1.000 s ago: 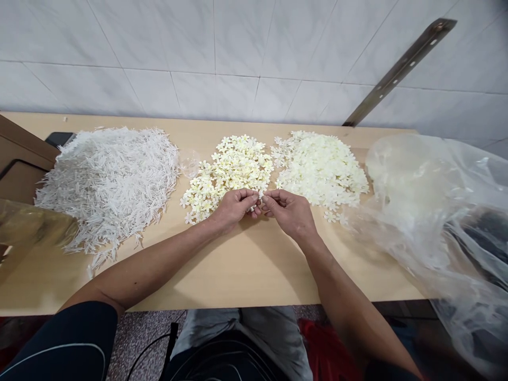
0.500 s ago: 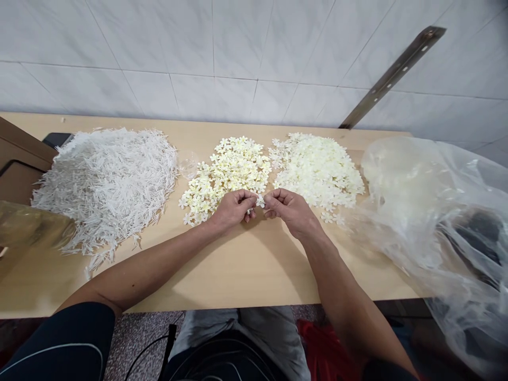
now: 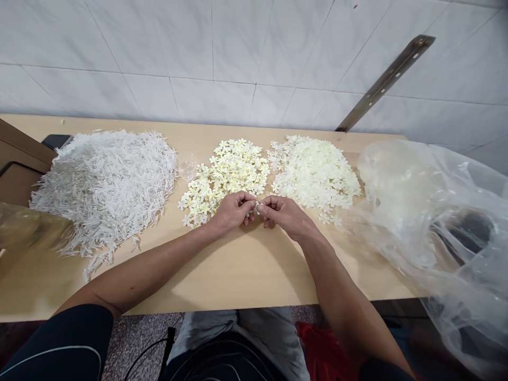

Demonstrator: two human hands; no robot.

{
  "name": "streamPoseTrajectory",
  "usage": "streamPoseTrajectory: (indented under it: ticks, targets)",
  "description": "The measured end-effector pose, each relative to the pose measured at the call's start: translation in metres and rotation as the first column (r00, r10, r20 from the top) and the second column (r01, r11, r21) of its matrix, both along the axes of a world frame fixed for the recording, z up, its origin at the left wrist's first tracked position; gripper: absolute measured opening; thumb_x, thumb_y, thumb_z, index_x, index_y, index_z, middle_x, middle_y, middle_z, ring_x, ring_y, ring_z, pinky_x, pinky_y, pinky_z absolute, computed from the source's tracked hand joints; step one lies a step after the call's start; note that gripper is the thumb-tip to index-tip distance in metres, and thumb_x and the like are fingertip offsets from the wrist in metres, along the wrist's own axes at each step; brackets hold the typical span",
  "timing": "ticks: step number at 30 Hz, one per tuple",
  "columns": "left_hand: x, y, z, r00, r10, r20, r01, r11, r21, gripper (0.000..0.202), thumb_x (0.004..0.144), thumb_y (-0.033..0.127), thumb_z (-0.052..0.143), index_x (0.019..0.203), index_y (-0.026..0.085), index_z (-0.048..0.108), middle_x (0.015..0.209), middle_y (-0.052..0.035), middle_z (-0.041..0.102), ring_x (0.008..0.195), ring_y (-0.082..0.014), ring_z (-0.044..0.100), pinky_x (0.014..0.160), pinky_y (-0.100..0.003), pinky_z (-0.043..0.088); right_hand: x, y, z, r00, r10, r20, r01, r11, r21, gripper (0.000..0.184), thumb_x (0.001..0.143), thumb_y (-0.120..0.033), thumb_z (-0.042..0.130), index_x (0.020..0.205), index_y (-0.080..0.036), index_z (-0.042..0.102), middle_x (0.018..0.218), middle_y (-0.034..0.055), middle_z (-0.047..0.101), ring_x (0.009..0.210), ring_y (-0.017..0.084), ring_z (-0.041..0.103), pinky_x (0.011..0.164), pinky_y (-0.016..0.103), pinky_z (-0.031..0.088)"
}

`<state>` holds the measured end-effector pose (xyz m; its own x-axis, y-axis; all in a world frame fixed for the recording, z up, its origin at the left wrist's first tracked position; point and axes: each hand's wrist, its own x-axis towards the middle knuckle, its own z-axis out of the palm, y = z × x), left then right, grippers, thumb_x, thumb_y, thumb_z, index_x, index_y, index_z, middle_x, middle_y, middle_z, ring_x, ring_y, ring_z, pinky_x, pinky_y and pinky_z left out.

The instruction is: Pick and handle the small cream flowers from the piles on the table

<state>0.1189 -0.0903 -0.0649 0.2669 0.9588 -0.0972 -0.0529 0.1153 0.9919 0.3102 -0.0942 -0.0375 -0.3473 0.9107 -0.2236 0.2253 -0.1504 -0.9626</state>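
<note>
My left hand [image 3: 237, 208] and my right hand [image 3: 282, 212] meet over the table, thumbs and forefingers pinched together. Between the fingertips is a small white artificial flower [image 3: 257, 208], mostly covered by the thumbs. Both hands grip it. Just beyond my left hand lies a pile of yellow-centred flowers [image 3: 238, 166]. Past my right hand is a bigger heap of pale flowers [image 3: 317, 172]. Farther left spreads a large mound of thin white stamen-like strands [image 3: 115, 174].
A clear plastic bag [image 3: 420, 206] bulges over the table's right end. At the left edge sit a yellowish transparent object [image 3: 34, 226] and a brown box-like piece [image 3: 21, 159]. A metal bracket [image 3: 384, 83] slants against the tiled wall behind the wooden table [image 3: 238, 275].
My right hand has shifted slightly left and closer to the left one. The flower, plainly seen between the fingers before, is now largely covered. The view has tilted a little.
</note>
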Motion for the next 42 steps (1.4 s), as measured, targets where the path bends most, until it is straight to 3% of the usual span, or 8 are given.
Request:
streamPoseTrajectory:
  ticks: [4,8,15,20,29,34,42]
  targets:
    - [0.001,-0.001,0.0,1.0,-0.008,0.01,0.008,1.0,-0.004,0.015,0.093,0.029,0.066,0.092,0.014,0.069,0.062,-0.0007,0.066,0.046,-0.0095,0.056,0.046,-0.021,0.044,-0.002,-0.003,-0.003,0.995,-0.003,0.1,-0.008,0.995,0.101,0.044,0.088,-0.062,0.076,0.083,-0.019,0.07,0.079,0.0052,0.074,0.066,0.015,0.066,0.062,0.028,0.055]
    - [0.002,-0.002,0.002,1.0,0.002,0.029,-0.001,1.0,-0.01,0.015,0.093,0.028,0.066,0.092,0.013,0.069,0.065,-0.0025,0.067,0.051,-0.0112,0.06,0.048,-0.021,0.046,-0.002,-0.004,-0.007,0.986,-0.025,0.167,0.002,0.991,0.135,0.044,0.09,-0.063,0.073,0.084,-0.019,0.069,0.077,0.0055,0.073,0.066,0.017,0.068,0.062,0.029,0.057]
    - [0.001,-0.001,-0.001,0.996,0.025,0.087,-0.024,1.0,-0.008,0.018,0.092,0.032,0.07,0.093,0.014,0.069,0.069,-0.0031,0.068,0.053,-0.0109,0.061,0.049,-0.022,0.047,-0.001,-0.002,-0.002,0.995,-0.03,0.098,0.017,0.991,0.131,0.042,0.086,-0.061,0.078,0.084,-0.02,0.072,0.075,0.0036,0.072,0.062,0.016,0.065,0.058,0.027,0.054]
    - [0.0,-0.001,0.001,0.986,0.076,0.148,-0.063,0.994,-0.088,0.02,0.088,0.033,0.075,0.092,0.015,0.067,0.073,-0.0025,0.067,0.055,-0.0109,0.063,0.047,-0.021,0.046,0.009,0.001,0.007,0.987,-0.16,0.008,0.156,0.974,0.166,0.043,0.078,-0.06,0.085,0.084,-0.02,0.073,0.071,0.0014,0.066,0.06,0.015,0.062,0.057,0.029,0.054]
    - [0.002,-0.006,-0.001,0.997,-0.05,0.066,0.052,0.998,-0.029,0.021,0.093,0.036,0.07,0.09,0.016,0.065,0.07,-0.0019,0.066,0.056,-0.0108,0.063,0.05,-0.021,0.048,0.017,0.009,0.005,0.951,-0.301,-0.071,0.307,0.947,0.098,0.046,0.068,-0.06,0.092,0.083,-0.019,0.077,0.074,0.0032,0.071,0.063,0.016,0.065,0.065,0.033,0.062]
    - [0.002,-0.008,0.005,0.998,-0.062,0.008,0.062,0.998,-0.01,0.023,0.093,0.036,0.07,0.085,0.015,0.064,0.063,-0.001,0.065,0.051,-0.0089,0.058,0.048,-0.019,0.046,0.015,0.009,0.004,0.937,-0.337,-0.088,0.346,0.932,0.112,0.048,0.071,-0.065,0.089,0.079,-0.019,0.074,0.076,0.0043,0.071,0.068,0.017,0.067,0.069,0.034,0.064]
    - [0.003,-0.008,0.006,0.998,-0.063,0.003,0.063,0.997,-0.05,0.02,0.092,0.034,0.07,0.086,0.015,0.065,0.063,-0.0008,0.065,0.05,-0.0096,0.059,0.045,-0.019,0.043,0.013,0.008,0.003,0.943,-0.279,-0.183,0.299,0.95,0.089,0.048,0.082,-0.065,0.082,0.075,-0.02,0.067,0.071,0.0028,0.068,0.062,0.015,0.065,0.066,0.033,0.062]
